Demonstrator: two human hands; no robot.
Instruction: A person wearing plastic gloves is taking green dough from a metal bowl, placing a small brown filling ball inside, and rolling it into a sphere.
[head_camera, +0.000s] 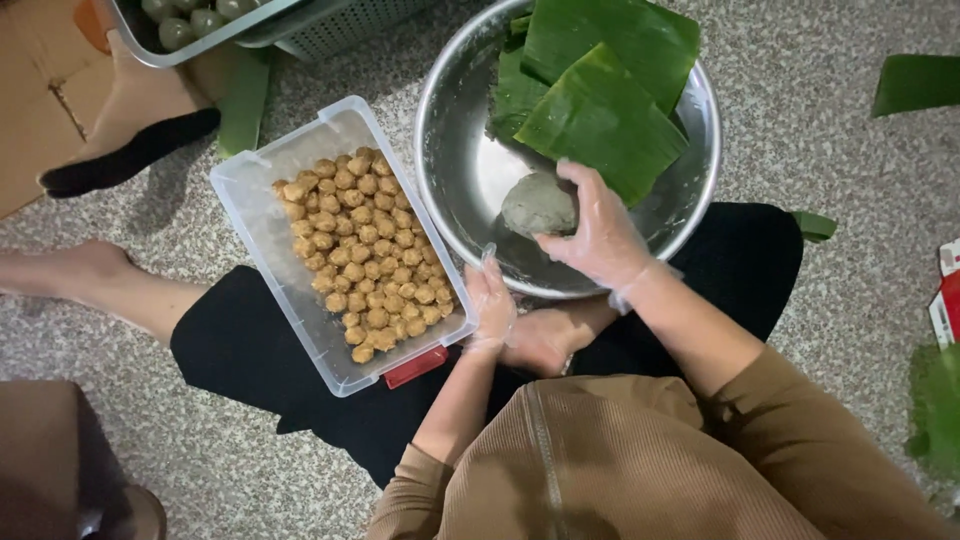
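Our gloved right hand cups the grey-green dough lump inside the steel bowl, our left hand resting loosely open, and the dough looks soft and tacky, best pinched from its top.

The bowl sits on the floor before my knees, with leaves and a dough lump in it; left of it lies the tub of filling balls.
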